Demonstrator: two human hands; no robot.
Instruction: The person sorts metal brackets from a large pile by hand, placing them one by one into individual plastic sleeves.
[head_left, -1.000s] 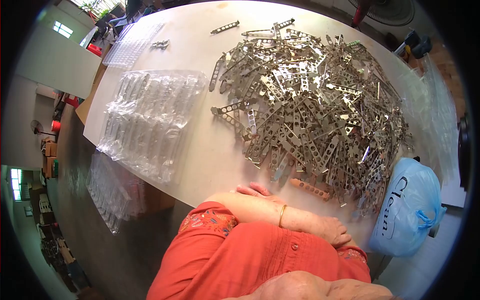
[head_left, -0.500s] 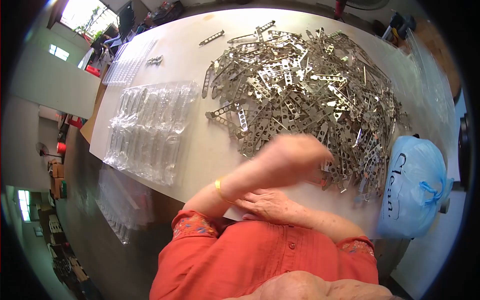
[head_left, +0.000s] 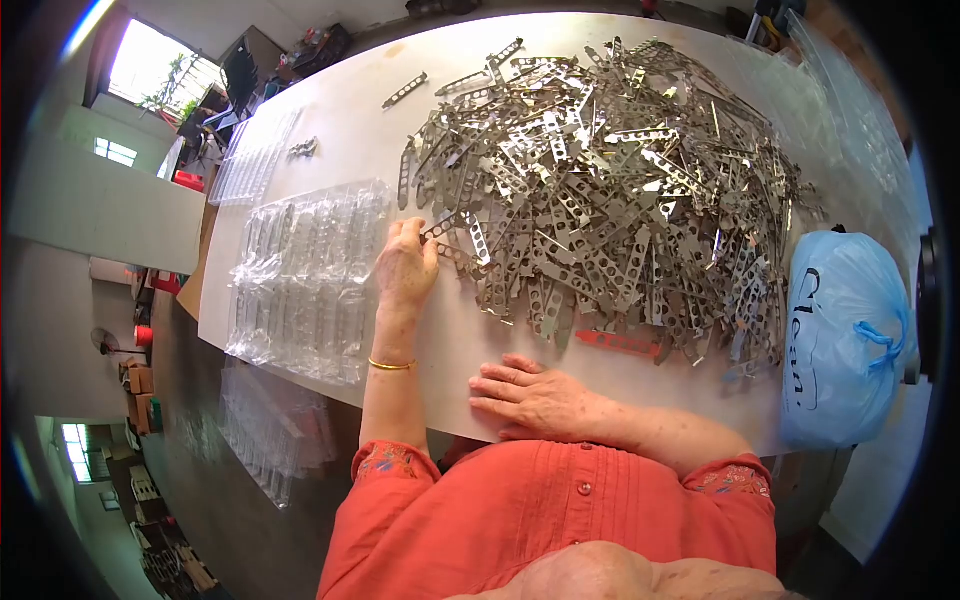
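Metal strips (head_left: 600, 170) — left hand (head_left: 405, 265) fingering one | right hand (head_left: 535, 395) flat, spread | bag (head_left: 840, 340): "Clean"

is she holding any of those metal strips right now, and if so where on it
Nothing is clearly held. The left hand has its fingertips on a strip at the near-left edge of the metal strip pile; no closed grip shows. The right hand lies flat on the table.

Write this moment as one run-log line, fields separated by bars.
left hand: touching edge of silver perforated metal strip pile | right hand: flat on white table

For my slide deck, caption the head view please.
Left hand reaches the edge of a perforated metal strip pile; right hand rests flat on the table.
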